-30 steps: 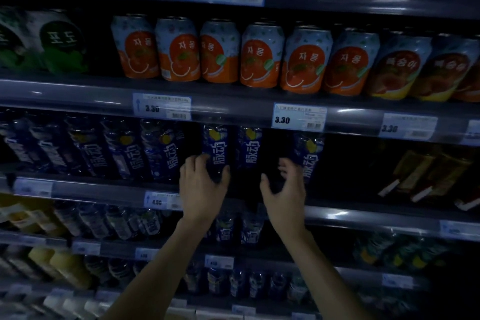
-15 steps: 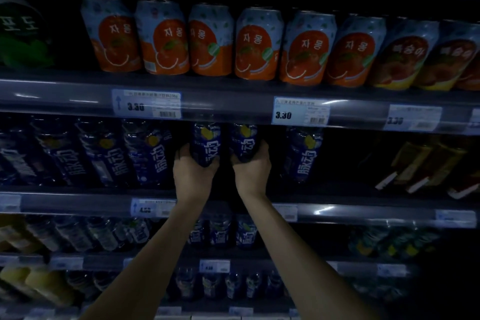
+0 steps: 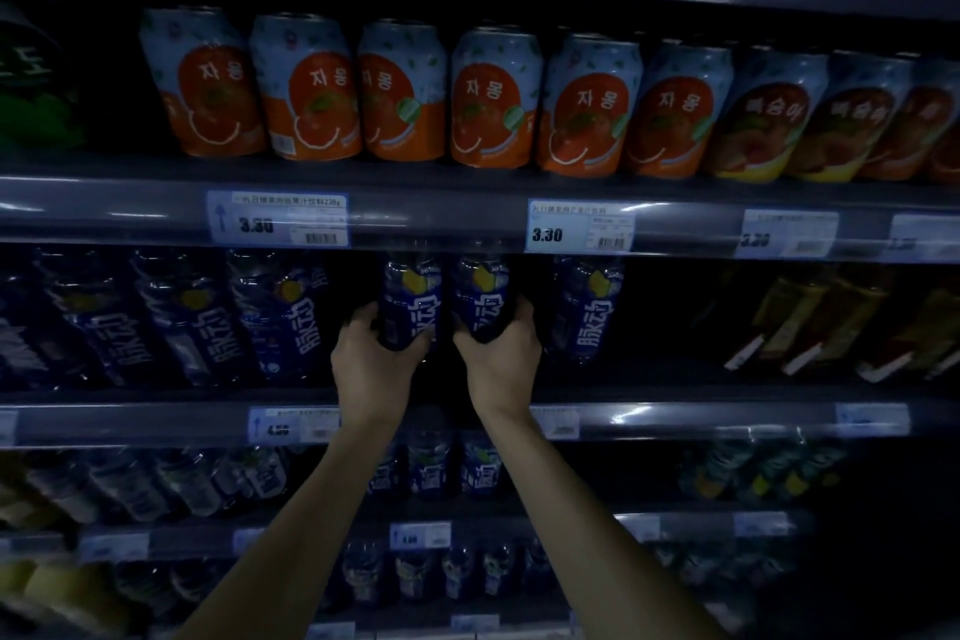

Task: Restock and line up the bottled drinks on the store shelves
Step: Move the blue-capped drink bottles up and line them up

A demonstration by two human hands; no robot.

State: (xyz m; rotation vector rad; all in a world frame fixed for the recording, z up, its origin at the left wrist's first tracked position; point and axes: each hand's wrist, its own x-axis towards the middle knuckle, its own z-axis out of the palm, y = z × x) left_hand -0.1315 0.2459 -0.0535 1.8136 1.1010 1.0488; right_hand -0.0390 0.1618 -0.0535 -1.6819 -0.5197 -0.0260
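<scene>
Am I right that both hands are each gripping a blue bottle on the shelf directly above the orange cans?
Not quite: the shelf is directly below the orange cans, not above them. The head view shows the left hand gripping one blue bottle and the right hand gripping the blue bottle beside it.

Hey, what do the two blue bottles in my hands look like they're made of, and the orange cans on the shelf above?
The left bottle and right bottle look like clear plastic under glossy dark-blue printed sleeves: ribbed, see-through shoulders show above the labels. The orange cans appear to be thin printed metal, probably aluminium, judging by their narrowed rims and soft sheen. The dim light leaves both uncertain.
</scene>
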